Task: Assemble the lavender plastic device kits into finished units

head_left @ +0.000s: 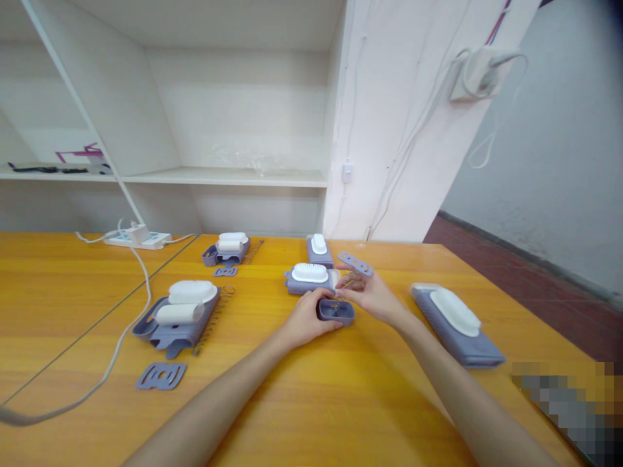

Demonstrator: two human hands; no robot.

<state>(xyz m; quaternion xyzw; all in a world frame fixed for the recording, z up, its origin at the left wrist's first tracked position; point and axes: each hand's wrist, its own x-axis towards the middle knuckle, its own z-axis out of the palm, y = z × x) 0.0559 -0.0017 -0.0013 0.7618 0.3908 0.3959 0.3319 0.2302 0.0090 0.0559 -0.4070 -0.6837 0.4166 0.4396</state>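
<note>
Head view: gripping an oval purple-grey cup (pixel 346 320) over the counter (pixel 331 408) with the fingers of the left hand (pixel 304 319), holding a slotted plate (pixel 355 263) between those of the right hand (pixel 374 297), apparently fitting a coil spring (pixel 335 308) into the cup, probably needing straight alignment next.

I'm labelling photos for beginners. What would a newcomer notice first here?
Near the centre, the left hand grips a small grey cup, while the right hand holds a slotted plate. Farther right on the orange table, a grey case carries a white oval piece.
</note>
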